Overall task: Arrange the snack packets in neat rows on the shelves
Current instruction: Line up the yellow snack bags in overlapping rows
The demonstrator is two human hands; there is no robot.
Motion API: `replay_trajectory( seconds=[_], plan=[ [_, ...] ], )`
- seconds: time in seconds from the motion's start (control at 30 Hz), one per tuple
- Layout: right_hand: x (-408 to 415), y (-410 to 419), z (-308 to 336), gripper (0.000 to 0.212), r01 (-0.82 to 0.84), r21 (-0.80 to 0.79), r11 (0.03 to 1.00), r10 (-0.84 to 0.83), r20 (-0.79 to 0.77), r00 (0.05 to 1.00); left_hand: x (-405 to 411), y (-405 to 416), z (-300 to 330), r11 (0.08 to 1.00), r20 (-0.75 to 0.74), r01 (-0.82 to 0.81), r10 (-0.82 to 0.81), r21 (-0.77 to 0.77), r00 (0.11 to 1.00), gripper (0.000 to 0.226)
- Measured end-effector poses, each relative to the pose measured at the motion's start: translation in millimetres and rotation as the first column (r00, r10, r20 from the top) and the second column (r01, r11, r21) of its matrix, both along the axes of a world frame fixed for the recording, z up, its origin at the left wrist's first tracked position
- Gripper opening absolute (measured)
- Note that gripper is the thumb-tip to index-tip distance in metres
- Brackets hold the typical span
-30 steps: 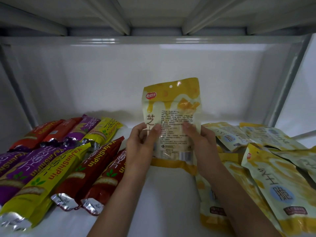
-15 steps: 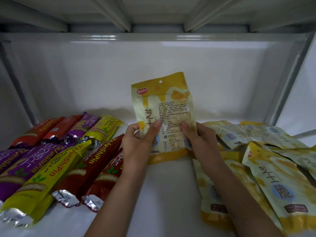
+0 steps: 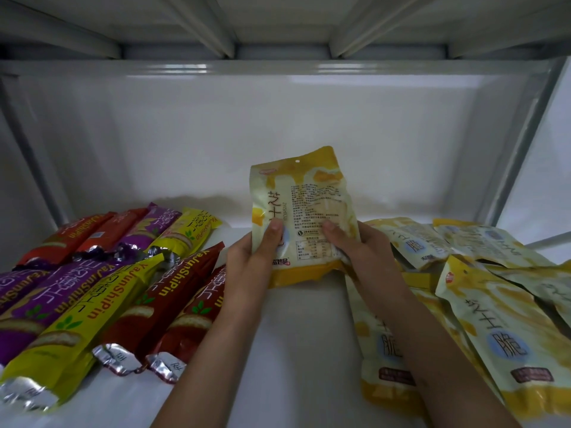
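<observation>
Holding a yellow cheese-crisp packet upright over the white shelf, the left hand and right hand each keep a thumb-and-finger grip clamped on its lower edges, probably to square it. Bare shelf lies between the long wafer packets and the loose yellow pile.

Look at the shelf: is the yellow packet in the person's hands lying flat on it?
No: the yellow packet stands upright, gripped by the left hand and right hand, its lower edge at the shelf.

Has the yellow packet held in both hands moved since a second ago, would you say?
Yes. The yellow packet has sunk toward the shelf floor, judged against the shelf's back wall.
</observation>
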State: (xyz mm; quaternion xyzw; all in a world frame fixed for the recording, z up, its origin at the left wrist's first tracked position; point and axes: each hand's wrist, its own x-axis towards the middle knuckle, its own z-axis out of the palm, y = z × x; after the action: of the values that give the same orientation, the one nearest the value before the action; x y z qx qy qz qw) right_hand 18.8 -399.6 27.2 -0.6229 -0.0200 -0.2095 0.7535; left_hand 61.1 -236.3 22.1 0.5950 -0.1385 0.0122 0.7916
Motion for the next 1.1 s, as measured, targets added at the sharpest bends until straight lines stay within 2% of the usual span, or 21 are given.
replay_trajectory(
  seconds=[0.1,0.27,0.33,0.43,0.53,0.63,0.77,0.93,1.1],
  plan=[
    [-0.8,0.0,1.3,0.037,-0.011,0.036,0.999,0.011,0.000,1.000,-1.7,0.7,0.9,0.997,-0.012,0.078,-0.078,-0.006,0.997,0.032],
    [2.5,-1.0,-0.7,0.049,-0.032,0.030,0.999,0.034,-0.068,0.997,-0.9,-1.8,-2.0,0.999,0.024,0.041,-0.040,-0.031,0.999,0.029],
    [3.3,-2.4,-2.3,0.043,-0.031,0.015,0.999,0.032,-0.111,0.993,-0.8,-2.3,-3.2,0.999,0.040,0.037,-0.036,-0.022,0.999,0.026],
    [3.7,-5.2,-4.8,0.027,0.053,-0.103,0.993,-0.060,-0.066,0.996,0.1,-2.2,-3.3,0.999,0.073,0.028,-0.030,0.018,0.997,0.023],
    [3.6,-6.1,-5.7,0.028,0.140,-0.228,0.963,-0.144,-0.002,0.990,-0.6,-2.1,-1.3,0.998,0.094,0.018,-0.023,0.060,0.995,0.021],
    [6.4,-3.6,-7.9,0.028,0.160,-0.308,0.938,-0.170,-0.004,0.985,-1.7,-0.5,0.0,0.998,0.040,0.042,-0.044,0.045,0.998,0.023],
    [5.3,-3.0,-4.9,0.028,0.088,-0.180,0.980,-0.102,-0.067,0.993,-2.2,0.9,1.4,0.997,-0.015,0.077,-0.077,-0.006,0.997,0.026],
    [4.0,-4.8,-4.1,0.031,0.049,-0.113,0.992,-0.060,-0.092,0.994,-1.9,-0.1,0.5,0.998,-0.027,0.062,-0.062,0.024,0.998,0.026],
    [3.0,-6.7,-2.6,0.053,-0.010,-0.053,0.999,0.004,-0.108,0.994,-1.1,1.3,0.3,0.997,-0.027,0.071,-0.071,-0.024,0.997,0.027]
  ],
)
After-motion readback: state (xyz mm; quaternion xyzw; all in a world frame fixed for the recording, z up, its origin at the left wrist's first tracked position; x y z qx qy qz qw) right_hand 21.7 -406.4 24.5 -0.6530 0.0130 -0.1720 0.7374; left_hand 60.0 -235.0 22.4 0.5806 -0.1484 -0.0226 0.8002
